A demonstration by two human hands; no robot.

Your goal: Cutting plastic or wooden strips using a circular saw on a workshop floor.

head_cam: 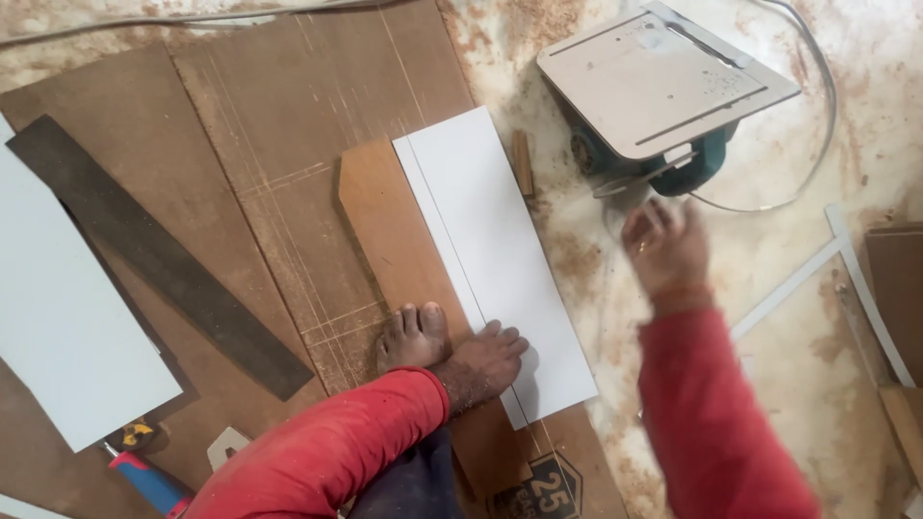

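Sawdust covers the floor [577, 259] under brown boards. At seven o'clock the left hand [481, 365] lies flat, fingers spread, pinning a long white laminate strip [490, 250] beside a bare foot [411, 336]. At two o'clock the right hand [663, 250], blurred, its grip unreadable, nears an overturned teal circular saw [654, 91]; fingers could meet its blade.
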